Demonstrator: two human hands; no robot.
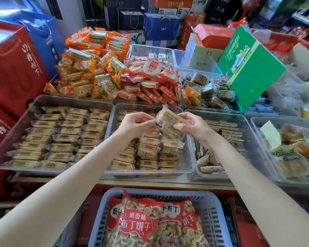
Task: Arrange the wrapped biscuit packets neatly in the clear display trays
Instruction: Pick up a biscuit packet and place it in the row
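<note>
One biscuit packet held over the middle clear tray point(112, 136), ready to be placed.

Best turned label-up and laid square into a gap in the tray's rows. The left hand point(134, 124) pinches the biscuit packet point(169, 122) at its sealed end; the right hand point(191, 127) has its fingers curled round the other side.

Single head-worn view, facing forward and down, close above both hands point(168, 125); trays point(150, 171) lie just beyond and below the fingers.
</note>
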